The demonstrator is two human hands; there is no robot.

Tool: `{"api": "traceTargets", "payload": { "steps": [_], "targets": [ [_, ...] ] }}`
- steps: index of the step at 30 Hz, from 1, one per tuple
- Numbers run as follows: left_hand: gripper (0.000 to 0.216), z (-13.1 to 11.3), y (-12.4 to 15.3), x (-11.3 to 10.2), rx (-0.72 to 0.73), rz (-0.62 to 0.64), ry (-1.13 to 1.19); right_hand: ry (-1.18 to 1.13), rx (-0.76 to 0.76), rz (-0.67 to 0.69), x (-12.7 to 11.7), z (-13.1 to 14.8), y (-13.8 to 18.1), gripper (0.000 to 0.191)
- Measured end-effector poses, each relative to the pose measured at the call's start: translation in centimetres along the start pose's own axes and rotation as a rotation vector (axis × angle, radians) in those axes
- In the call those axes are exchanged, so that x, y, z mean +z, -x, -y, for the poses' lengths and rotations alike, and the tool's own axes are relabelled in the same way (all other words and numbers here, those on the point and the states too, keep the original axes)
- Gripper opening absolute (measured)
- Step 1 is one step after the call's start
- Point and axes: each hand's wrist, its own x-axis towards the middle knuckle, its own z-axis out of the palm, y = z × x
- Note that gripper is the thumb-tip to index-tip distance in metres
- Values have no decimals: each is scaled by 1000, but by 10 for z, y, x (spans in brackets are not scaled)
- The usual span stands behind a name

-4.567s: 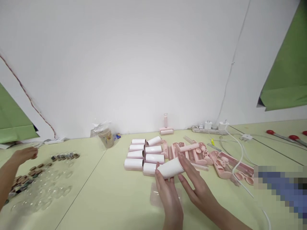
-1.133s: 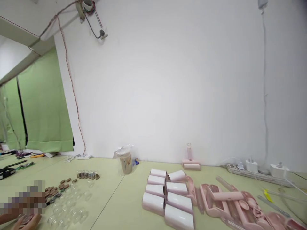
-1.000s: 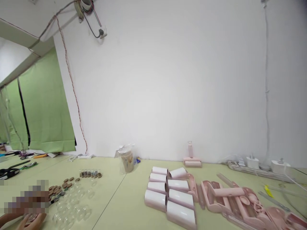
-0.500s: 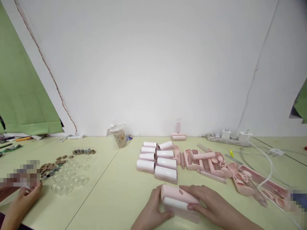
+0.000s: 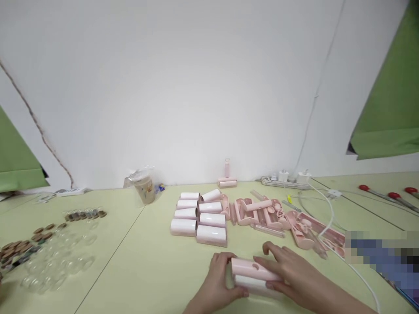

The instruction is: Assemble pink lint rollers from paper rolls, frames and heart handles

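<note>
My left hand point(image 5: 218, 279) and my right hand point(image 5: 293, 274) grip a pink lint roller head point(image 5: 250, 269) from its two ends, near the table's front edge. A white roll sits along its lower side, and a clear cover shows below, partly hidden by my fingers. Just beyond, white rolls point(image 5: 212, 234) lie in two columns. Right of them is a loose pile of pink plastic lint roller parts point(image 5: 258, 207), with handles, frames and clear strips. One assembled pink lint roller point(image 5: 227, 174) stands against the wall.
Clear glass bottles point(image 5: 62, 257) and corks point(image 5: 22, 248) lie at left. A bagged cup point(image 5: 145, 188) stands near the wall. To the right are a power strip point(image 5: 270, 181), a white cable point(image 5: 332, 213), and red-ended metal tools point(image 5: 394, 195). A blue patch at far right is blurred.
The view has swung right, showing red-ended tools and losing a co-worker's hands at left. My right hand's fingers have lifted slightly off the roller head's top; both hands still hold it.
</note>
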Motion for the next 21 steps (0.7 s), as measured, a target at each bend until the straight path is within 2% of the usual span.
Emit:
{"api": "traceTargets", "payload": {
  "steps": [4, 6, 9, 12, 15, 18, 21],
  "targets": [
    [70, 8, -3, 5, 26, 8, -66, -76, 18, -55, -13, -13, -14, 38],
    [75, 8, -3, 5, 10, 24, -88, 49, 62, -149, -24, -21, -36, 32],
    [75, 6, -3, 5, 3, 32, -106, 166, 64, -171, -30, -30, -84, 25],
    [77, 5, -3, 5, -9, 28, -101, 245, 69, -126, -23, -33, -132, 16],
    [76, 6, 0, 4, 7, 19, -83, 315, 97, -51, -14, -36, -165, 24],
    [72, 6, 3, 3, 42, 4, -73, 348, 143, 17, -10, -43, -182, 28],
    [69, 4, 6, 2, 65, -8, -78, 357, 161, 49, -7, -51, -183, 29]
  ]
}}
